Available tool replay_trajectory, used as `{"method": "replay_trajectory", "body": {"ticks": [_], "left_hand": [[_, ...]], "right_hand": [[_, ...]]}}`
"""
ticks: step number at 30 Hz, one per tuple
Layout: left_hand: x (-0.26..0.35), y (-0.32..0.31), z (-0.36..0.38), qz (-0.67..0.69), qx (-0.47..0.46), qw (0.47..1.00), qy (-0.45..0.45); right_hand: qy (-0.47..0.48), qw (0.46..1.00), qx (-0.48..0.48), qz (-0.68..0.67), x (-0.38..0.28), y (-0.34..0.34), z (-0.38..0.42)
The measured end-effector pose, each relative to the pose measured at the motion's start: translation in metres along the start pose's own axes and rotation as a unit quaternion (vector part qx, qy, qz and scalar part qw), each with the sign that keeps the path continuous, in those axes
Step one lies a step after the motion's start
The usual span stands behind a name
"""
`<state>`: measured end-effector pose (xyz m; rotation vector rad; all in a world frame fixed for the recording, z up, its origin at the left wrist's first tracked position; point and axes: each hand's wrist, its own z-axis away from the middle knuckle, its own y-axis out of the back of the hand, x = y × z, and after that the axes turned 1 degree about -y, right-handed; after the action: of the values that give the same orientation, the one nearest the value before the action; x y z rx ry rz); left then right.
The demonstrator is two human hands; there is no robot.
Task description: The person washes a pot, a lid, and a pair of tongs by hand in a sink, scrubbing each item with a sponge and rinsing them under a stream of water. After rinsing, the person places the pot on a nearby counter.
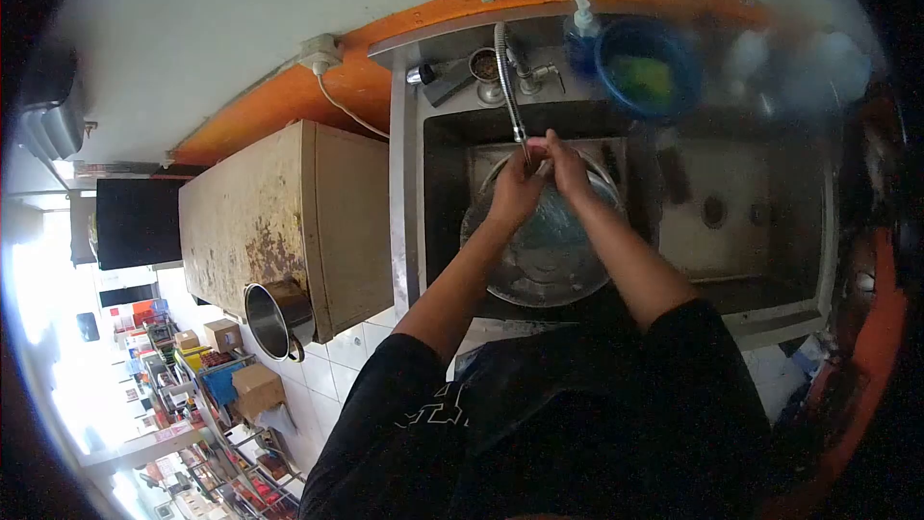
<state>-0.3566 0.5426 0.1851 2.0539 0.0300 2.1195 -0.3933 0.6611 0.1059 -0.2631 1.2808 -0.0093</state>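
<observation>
In the head view, my left hand (pixel 517 195) and my right hand (pixel 570 169) are close together under the end of the flexible metal faucet (pixel 510 87). Both are over a large round metal basin (pixel 539 274) that stands in the left sink bowl. Something clear and greenish, perhaps water or plastic, shows in the basin below the hands. The fingers are curled near the faucet tip and partly hide one another, so whether they hold anything cannot be made out.
Behind the sink stand a soap pump bottle (pixel 581 39), a blue bowl (pixel 647 67) with something yellow-green inside, and a small cup (pixel 485 65). The second sink bowl (pixel 717 231) is at right. A worn cabinet (pixel 351 221) and a metal pot (pixel 274 318) are at left.
</observation>
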Motion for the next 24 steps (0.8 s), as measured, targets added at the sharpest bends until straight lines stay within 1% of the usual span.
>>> {"method": "replay_trajectory", "body": {"ticks": [1,2,3,4,5,6,7,9,10,12,13,15,16,18,19,21,23,24], "left_hand": [[-0.007,-0.002,0.0,0.002,-0.002,1.0,0.002],[-0.013,-0.004,0.0,0.045,0.012,0.999,0.006],[-0.015,-0.006,-0.001,0.087,0.025,0.996,0.009],[-0.006,-0.006,0.0,0.087,0.023,0.996,0.007],[0.003,-0.004,0.003,0.064,0.025,0.997,0.046],[0.011,-0.002,0.006,0.041,0.028,0.995,0.085],[0.008,0.0,0.006,0.04,0.026,0.995,0.082],[0.007,0.005,0.007,-0.104,0.052,0.991,0.069],[0.008,0.007,0.009,-0.105,0.053,0.991,0.069],[0.013,0.012,0.014,-0.16,0.062,0.984,0.041],[0.021,0.012,0.017,-0.161,0.064,0.984,0.043],[0.034,0.011,0.022,-0.153,0.058,0.986,-0.033],[0.031,0.013,0.023,-0.152,0.059,0.986,-0.032],[0.02,0.018,0.024,-0.239,0.034,0.966,-0.089],[0.015,0.019,0.024,-0.237,0.036,0.967,-0.089],[0.01,0.021,0.025,-0.247,0.031,0.955,-0.158],[0.013,0.023,0.027,-0.259,0.017,0.952,-0.161],[0.017,0.024,0.029,-0.271,0.0,0.949,-0.163]], "right_hand": [[0.012,0.998,0.028,-0.046,-0.023,-0.008,0.021],[0.025,0.994,0.055,-0.093,-0.036,-0.016,0.036],[0.025,0.994,0.058,-0.093,-0.032,-0.022,0.042],[0.034,0.986,0.065,-0.148,-0.026,-0.027,0.046],[0.044,0.976,0.071,-0.203,-0.021,-0.034,0.051],[0.058,0.977,0.092,-0.183,-0.031,-0.044,0.063],[0.06,0.977,0.093,-0.184,-0.029,-0.045,0.069],[0.126,0.99,0.055,-0.015,-0.024,-0.047,0.073],[0.137,0.989,0.048,-0.002,-0.021,-0.046,0.072],[0.143,0.988,0.049,-0.028,-0.025,-0.049,0.075],[0.149,0.986,0.052,-0.052,-0.028,-0.051,0.076],[0.144,0.986,0.053,-0.071,-0.017,-0.052,0.071],[0.14,0.985,0.056,-0.088,-0.01,-0.05,0.067],[0.143,0.987,0.038,-0.065,-0.004,-0.044,0.064],[0.146,0.988,0.021,-0.043,-0.003,-0.043,0.063],[0.149,0.988,0.015,-0.021,-0.005,-0.042,0.065],[0.151,0.988,0.008,0.001,-0.01,-0.043,0.069],[0.15,0.988,0.002,-0.019,-0.012,-0.045,0.07]]}}
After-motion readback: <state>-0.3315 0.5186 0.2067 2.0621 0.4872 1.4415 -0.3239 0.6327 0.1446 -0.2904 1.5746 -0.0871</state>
